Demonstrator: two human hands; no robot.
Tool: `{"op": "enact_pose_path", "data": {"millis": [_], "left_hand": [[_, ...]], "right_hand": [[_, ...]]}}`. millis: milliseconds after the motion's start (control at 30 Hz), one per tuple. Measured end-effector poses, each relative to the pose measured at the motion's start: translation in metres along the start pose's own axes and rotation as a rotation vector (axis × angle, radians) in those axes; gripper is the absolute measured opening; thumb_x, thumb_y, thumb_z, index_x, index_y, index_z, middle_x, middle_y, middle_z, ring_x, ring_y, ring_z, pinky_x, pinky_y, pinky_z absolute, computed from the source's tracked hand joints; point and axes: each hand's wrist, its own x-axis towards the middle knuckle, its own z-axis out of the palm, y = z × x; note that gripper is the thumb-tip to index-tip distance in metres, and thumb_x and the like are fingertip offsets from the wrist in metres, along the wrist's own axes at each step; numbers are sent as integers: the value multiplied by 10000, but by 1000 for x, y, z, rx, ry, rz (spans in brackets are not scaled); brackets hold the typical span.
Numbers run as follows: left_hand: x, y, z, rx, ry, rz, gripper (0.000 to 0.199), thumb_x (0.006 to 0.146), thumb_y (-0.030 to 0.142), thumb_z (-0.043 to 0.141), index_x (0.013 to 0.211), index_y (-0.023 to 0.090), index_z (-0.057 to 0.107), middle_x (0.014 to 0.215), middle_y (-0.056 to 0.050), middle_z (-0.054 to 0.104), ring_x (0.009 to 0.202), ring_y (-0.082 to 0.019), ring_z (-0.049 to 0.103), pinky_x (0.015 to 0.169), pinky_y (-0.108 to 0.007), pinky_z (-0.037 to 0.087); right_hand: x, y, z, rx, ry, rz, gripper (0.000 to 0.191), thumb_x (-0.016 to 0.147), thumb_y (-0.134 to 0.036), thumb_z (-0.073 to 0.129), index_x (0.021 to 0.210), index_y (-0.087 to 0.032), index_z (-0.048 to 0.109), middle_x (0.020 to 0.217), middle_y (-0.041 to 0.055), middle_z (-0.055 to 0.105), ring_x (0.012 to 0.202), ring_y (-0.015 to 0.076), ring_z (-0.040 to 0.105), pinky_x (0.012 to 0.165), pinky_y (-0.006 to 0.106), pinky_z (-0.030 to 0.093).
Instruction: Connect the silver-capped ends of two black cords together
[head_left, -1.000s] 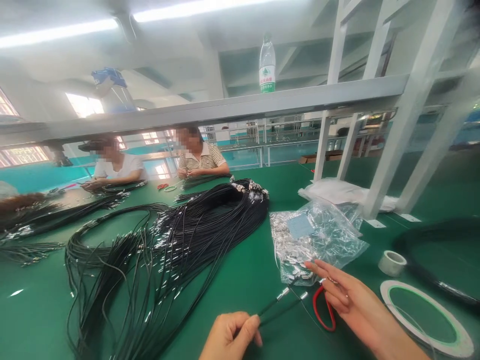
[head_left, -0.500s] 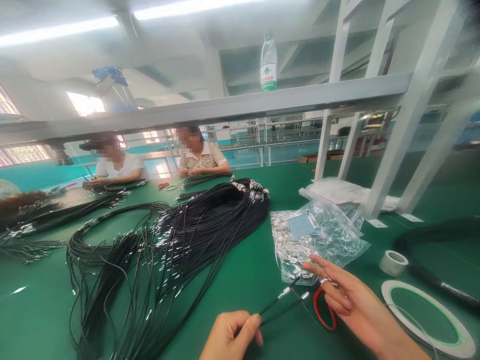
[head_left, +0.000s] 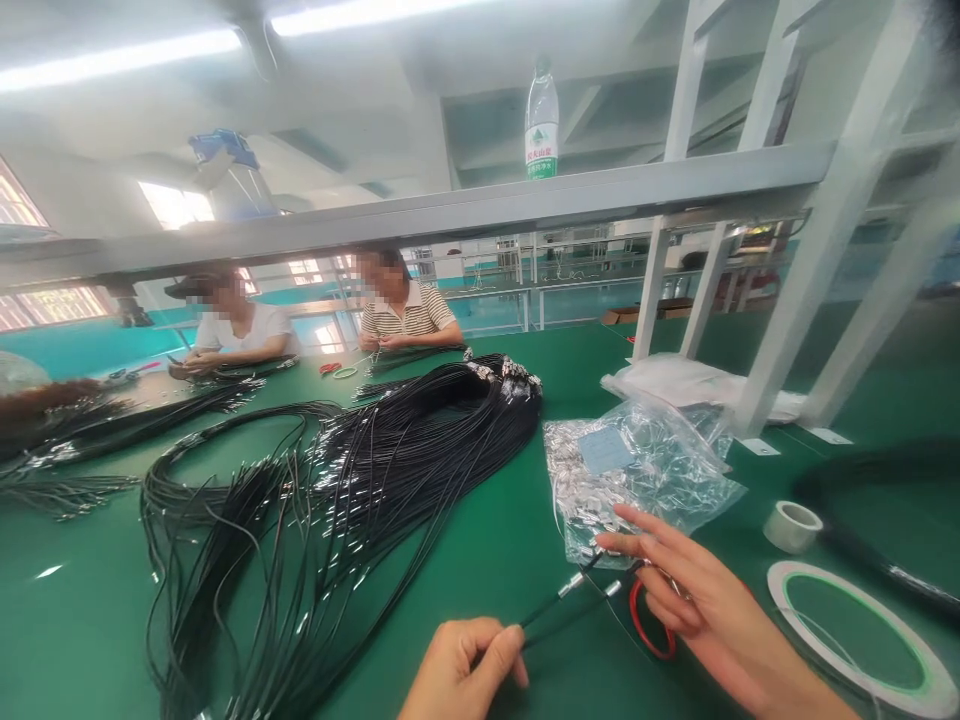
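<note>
My left hand (head_left: 472,665) pinches two thin black cords (head_left: 544,612) between thumb and fingers. Each cord ends in a silver metal tip (head_left: 571,584). My right hand (head_left: 667,590) is curled around a tool with a red loop handle (head_left: 651,628), which looks like scissors; the palm hides most of it. Its upper fingers stretch toward the cord tips, over the edge of a clear plastic bag (head_left: 675,465). Small silver metal fittings (head_left: 581,495) fill the near side of the bag. Whether the right fingertips hold a fitting, I cannot make out.
A large bundle of black cords (head_left: 450,440) covers the left middle of the green table (head_left: 480,560). Right of my hands are a tape roll (head_left: 793,526) and a white ring spool (head_left: 930,690). Grey shelf posts (head_left: 802,270) rise behind. Two people sit opposite.
My right fingertips have shifted slightly left, closer to the cord tips. The left hand keeps its pinch on the cords. The whole view has moved a little.
</note>
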Motion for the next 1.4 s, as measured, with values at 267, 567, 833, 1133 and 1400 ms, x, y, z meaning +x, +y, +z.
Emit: {"op": "enact_pose_path", "data": {"millis": [267,567,833,1133,1400], "left_hand": [[-2,4,0,-9,-14,-2,596,869,579,391,641,123,699,574,16,433,598,-122,377,614,-236,281],[-2,0,4,-18,-8,12,577,867,567,402,642,124,696,573,16,449,587,-117,371,611,-233,283],[-1,-6,1,-145,115,-39,651,812,724,393,662,146,654,481,63,286,505,-103,271,522,-238,224],[-3,-5,3,-466,162,-31,653,715,789,483,674,149,605,393,102,227,396,-67,182,432,-232,146],[-7,-4,2,-520,185,77,621,701,750,559,749,143,675,432,84,245,453,-75,223,438,-218,166]], "right_hand": [[3,7,4,75,51,0,536,652,-467,821,1094,-193,691,1120,140,649,404,-19,204,380,169,219],[1,27,13,46,65,19,658,664,-489,811,1212,-204,584,1045,131,668,390,-17,212,377,159,203],[10,14,0,129,190,12,495,549,-459,862,881,-127,704,789,76,633,434,11,186,354,167,208],[50,-3,14,-85,126,-167,335,587,-434,812,712,-156,673,696,34,575,547,92,390,454,212,344],[65,-10,27,-384,156,-249,457,441,-494,786,719,-144,688,727,100,668,921,288,587,909,371,385]]}}
